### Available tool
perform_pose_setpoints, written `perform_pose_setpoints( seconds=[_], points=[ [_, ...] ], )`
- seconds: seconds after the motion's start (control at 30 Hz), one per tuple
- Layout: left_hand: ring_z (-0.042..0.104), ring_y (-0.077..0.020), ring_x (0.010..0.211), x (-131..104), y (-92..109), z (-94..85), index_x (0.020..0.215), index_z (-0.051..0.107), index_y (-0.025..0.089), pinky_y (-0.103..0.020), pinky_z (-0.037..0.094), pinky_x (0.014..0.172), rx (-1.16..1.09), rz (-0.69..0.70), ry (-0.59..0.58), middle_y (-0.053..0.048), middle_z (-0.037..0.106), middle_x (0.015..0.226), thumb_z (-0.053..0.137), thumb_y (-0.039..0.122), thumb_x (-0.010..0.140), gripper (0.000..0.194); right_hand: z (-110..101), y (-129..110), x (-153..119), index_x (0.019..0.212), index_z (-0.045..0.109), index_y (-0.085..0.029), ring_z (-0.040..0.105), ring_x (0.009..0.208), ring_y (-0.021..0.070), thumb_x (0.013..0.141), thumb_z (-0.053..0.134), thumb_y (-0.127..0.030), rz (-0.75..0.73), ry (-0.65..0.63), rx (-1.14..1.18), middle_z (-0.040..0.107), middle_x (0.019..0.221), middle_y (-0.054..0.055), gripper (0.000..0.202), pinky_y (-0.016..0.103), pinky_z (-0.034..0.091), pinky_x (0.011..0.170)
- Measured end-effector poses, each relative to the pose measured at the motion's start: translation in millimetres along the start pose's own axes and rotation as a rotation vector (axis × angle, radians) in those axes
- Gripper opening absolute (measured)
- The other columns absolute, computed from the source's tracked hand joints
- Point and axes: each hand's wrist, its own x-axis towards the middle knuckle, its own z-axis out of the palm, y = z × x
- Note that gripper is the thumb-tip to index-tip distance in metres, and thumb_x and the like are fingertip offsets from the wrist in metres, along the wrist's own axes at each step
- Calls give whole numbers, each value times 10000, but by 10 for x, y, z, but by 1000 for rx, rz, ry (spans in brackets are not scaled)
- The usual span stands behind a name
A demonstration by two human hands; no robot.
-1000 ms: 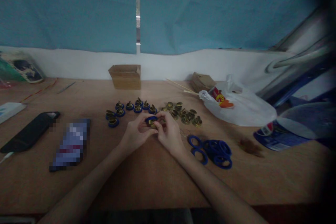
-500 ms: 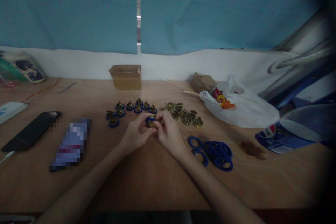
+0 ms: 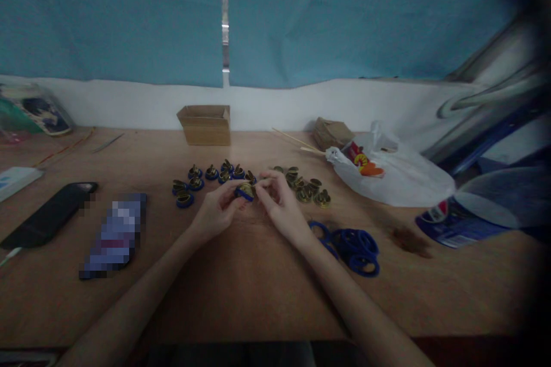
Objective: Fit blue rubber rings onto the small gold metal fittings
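Carefully, above a brown wood-look tabletop (image 3: 241, 287), a person's left hand (image 3: 217, 210) grips a round brass-coloured piece with a blue rim (image 3: 245, 191), seemingly tilted to give the right hand (image 3: 282, 203) access. Those right fingertips pinch together just beside it; from where I stand, I cannot tell whether they hold anything. Loose brass-coloured metal pieces (image 3: 303, 194) and glossy blue rings (image 3: 346, 239) lie rightward, presumably for easy reach. Behind, a teal sheet (image 3: 344, 23) hangs above a white wall (image 3: 275, 109).

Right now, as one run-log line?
left hand: holds gold piece in blue ring | right hand: beside it, contact unclear | ringed pieces: beyond left hand | unringed gold pieces: beyond right hand | blue rings: piled at right
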Motion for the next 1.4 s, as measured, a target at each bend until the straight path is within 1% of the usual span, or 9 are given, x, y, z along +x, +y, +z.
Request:
perform_pose_setpoints(
  seconds=[0.13, 0.3, 0.5, 0.73, 0.87, 1.0, 1.13, 1.27, 1.4],
  points=[
    [674, -152, 843, -6, 14, 20, 1207, 479, 210, -267, 556, 741, -105, -45, -27, -51, 677, 979, 593, 183, 854, 372, -60, 12, 33, 797, 578, -193, 443, 551, 113, 863, 531, -412, 237, -90, 78, 503, 644, -19, 233, 244, 353, 498],
    [663, -140, 781, -21, 77, 70, 952, 497, 202, -247, 541, 677, -213, -55, -20, -12, 657, 847, 631, 220, 837, 178, -96, 11, 29, 720, 565, -190, 377, 478, 74, 782, 634, -441, 400, -193, 259, 463, 595, -52, 268, 223, 271, 448],
    [636, -208, 1024, 7, 223, 70, 791, 553, 157, -332, 505, 862, -125, -112, 189, -109, 659, 1116, 689, 281, 760, 187, -134, -20, 31, 725, 540, -182, 314, 436, 42, 708, 741, -419, 522, -286, 590, 401, 545, -88, 312, 201, 194, 423],
    [567, -102, 603, 52, 235, 15, 844, 577, 151, -222, 444, 561, -68, -262, 451, -17, 645, 752, 706, 422, 716, 327, -116, 9, 60, 631, 434, -181, 259, 427, 25, 666, 789, -396, 543, -95, 728, 344, 554, -100, 416, 203, 137, 399],
    [553, -98, 590, 67, 221, -42, 971, 568, 166, -194, 376, 511, -88, -373, 539, 25, 610, 689, 760, 374, 655, 425, -105, 44, 68, 655, 442, -189, 242, 426, 28, 665, 782, -411, 499, -20, 683, 348, 581, -97, 406, 212, 122, 397],
    [593, -129, 659, 55, 194, -42, 876, 654, 160, -222, 409, 567, 51, -356, 365, -19, 664, 746, 678, 406, 737, 284, -64, 61, 54, 666, 442, -205, 264, 439, 54, 730, 719, -425, 356, 3, 473, 347, 566, -91, 359, 229, 189, 425],
    [645, -189, 783, 26, 191, 34, 869, 711, 168, -278, 467, 697, 208, -270, 232, -61, 724, 863, 612, 411, 795, 272, -30, 53, 18, 702, 442, -214, 339, 514, 88, 735, 712, -332, 82, 17, 75, 367, 584, -81, 296, 240, 275, 505],
    [653, -206, 789, 6, 257, 85, 817, 719, 162, -281, 474, 696, 205, -277, 131, -48, 723, 794, 511, 443, 863, 352, -6, 7, -46, 739, 443, -214, 394, 550, 106, 762, 669, -211, -123, -70, -298, 408, 603, -67, 227, 248, 302, 551],
    [640, -206, 824, 5, 285, 79, 824, 707, 147, -280, 465, 727, 133, -263, 31, -47, 711, 804, 466, 440, 894, 385, 25, -20, -95, 729, 401, -213, 416, 607, 116, 770, 634, -134, -237, -185, -412, 441, 668, -44, 249, 250, 305, 582]
  ],
)
